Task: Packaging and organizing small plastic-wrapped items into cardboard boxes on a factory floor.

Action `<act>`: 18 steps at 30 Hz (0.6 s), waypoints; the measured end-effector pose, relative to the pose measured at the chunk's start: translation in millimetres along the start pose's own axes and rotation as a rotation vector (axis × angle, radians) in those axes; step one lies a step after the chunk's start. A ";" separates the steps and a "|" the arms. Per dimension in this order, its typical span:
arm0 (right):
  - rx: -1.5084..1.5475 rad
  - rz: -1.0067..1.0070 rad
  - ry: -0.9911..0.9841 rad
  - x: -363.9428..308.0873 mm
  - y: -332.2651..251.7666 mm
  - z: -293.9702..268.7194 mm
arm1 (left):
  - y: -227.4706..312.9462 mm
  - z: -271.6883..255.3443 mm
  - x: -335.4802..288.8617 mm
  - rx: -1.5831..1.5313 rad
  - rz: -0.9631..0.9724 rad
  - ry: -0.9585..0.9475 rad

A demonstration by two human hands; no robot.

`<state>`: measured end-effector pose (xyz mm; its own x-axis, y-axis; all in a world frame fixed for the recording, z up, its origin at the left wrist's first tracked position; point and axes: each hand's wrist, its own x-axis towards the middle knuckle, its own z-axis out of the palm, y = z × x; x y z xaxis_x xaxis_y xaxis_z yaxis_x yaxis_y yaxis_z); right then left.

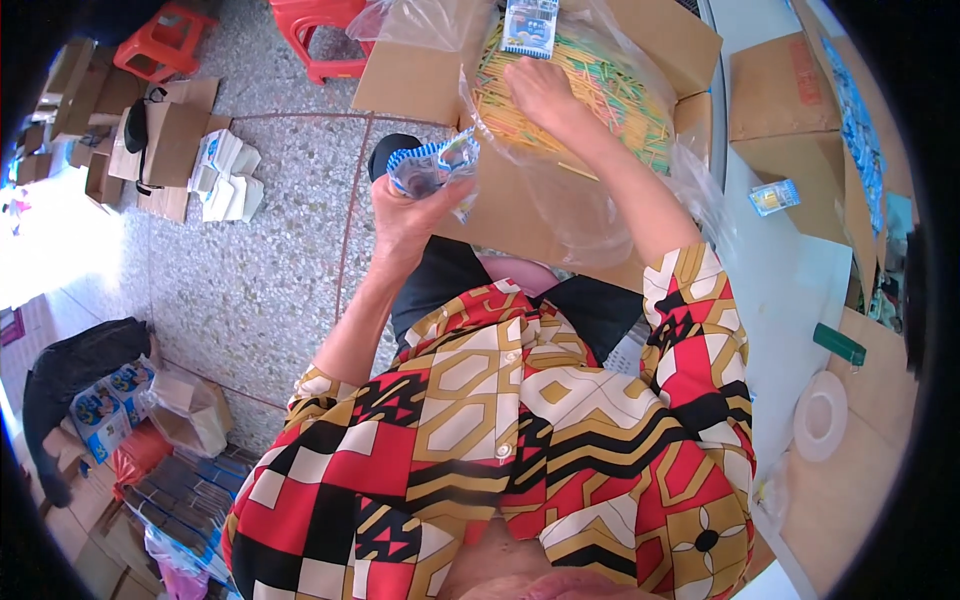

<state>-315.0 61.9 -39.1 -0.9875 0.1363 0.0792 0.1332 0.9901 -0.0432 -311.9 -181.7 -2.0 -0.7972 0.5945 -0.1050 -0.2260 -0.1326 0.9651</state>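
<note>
My left hand (400,215) is wrapped round a blue-and-white plastic packet (428,168) with its mouth gaping upward. To the right, a cardboard box (415,80) lined with clear plastic holds a heap of thin sticks (625,95) in yellow, pink and green, perhaps straws. My right hand (542,92) is over the left part of this heap, its fingers curled down; whatever they grip is hidden. Just beyond its knuckles lies another blue-and-white packet (530,28), at the far side of the heap.
On the pale table at right are a small packet (774,197), a green object (839,344), a white ring (820,415) and an open carton (785,90). Red stools (165,42) stand on the speckled floor at far left, near a cardboard box (165,140) and white stacks (228,175).
</note>
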 end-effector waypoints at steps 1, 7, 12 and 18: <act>-0.027 0.001 0.009 1.9 -1.1 0.2 | 1.4 0.8 0.1 0.011 -0.006 0.000; -0.084 0.006 -0.098 7.1 -17.8 -3.4 | -2.7 1.5 1.5 0.013 -0.015 -0.010; -0.110 0.057 -0.145 8.1 -24.7 5.8 | -1.5 5.2 1.4 -0.016 -0.015 -0.019; -0.023 0.057 -0.095 6.2 -7.1 4.2 | -2.9 3.6 0.9 -0.022 -0.009 -0.025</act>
<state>-322.5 55.5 -42.5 -0.9816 0.1899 -0.0179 0.1903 0.9815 -0.0225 -310.0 -177.9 -4.1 -0.7809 0.6153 -0.1077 -0.2461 -0.1445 0.9584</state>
